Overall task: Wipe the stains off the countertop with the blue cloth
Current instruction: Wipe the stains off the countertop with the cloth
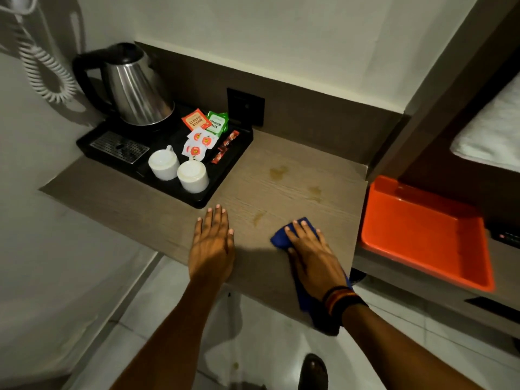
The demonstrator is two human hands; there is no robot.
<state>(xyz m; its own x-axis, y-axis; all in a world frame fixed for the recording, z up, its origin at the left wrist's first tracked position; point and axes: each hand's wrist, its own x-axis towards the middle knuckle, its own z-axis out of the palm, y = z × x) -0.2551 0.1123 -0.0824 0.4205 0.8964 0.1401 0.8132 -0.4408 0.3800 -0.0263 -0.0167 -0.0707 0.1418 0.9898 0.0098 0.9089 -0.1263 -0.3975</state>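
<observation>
- R fingers are spread flat and pressed down on the blue cloth; nothing is pinched, the cloth is pinned under the palm of the right hand.
- The cloth is seen at the front-right of the countertop, its tail hung over the front edge below the wristband.
- L fingers are laid open and close together, flat on bare wood; nothing is held by the left hand, which reads as a brace.
- Three yellowish stains are left unwiped: nearest stain just ahead-left of the cloth, a second stain further back, the far stain near the black tray.
- Step in hand, as judged: cloth to be pushed fwd over the nearest mark first.
- Pressure should be kept even, strokes overlapped, worked front to back.
- Tray edge and the white cups are best avoided at the far mark; a knock is poss.
</observation>
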